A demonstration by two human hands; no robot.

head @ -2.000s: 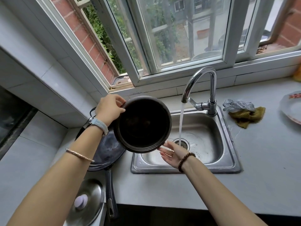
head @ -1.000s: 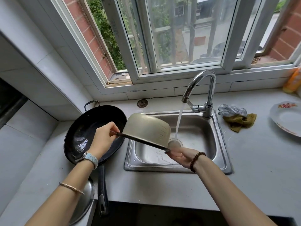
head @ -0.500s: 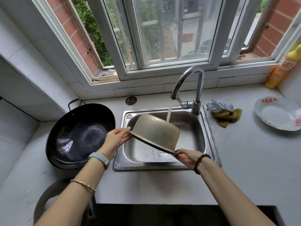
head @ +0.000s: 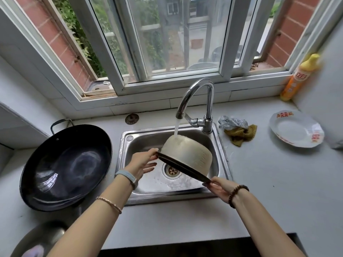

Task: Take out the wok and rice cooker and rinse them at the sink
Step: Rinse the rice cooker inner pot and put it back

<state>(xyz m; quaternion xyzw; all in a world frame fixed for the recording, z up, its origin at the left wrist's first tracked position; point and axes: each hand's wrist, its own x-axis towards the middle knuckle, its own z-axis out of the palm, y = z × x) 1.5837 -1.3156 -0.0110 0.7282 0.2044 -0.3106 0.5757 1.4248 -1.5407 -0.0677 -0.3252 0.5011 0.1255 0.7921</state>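
The beige rice cooker pot [head: 189, 153] hangs upside down and tilted over the steel sink [head: 220, 145]. Water from the running tap [head: 194, 101] lands on its upturned base. My left hand [head: 143, 162] grips the pot's dark rim on the left, and my right hand [head: 218, 188] grips the rim at the front right. The black wok [head: 65, 166] rests on the counter just left of the sink, open side up, with nothing in it.
A metal lid [head: 39, 240] lies at the bottom left. A scouring pad and brown cloth [head: 238, 130] sit right of the tap, a white plate [head: 295, 130] further right, a yellow detergent bottle [head: 298, 78] in the corner. A drain plug [head: 132, 119] lies behind the sink.
The pot was turned from facing me to upside down and moved right under the water stream. The wok is fully in view beside the sink.
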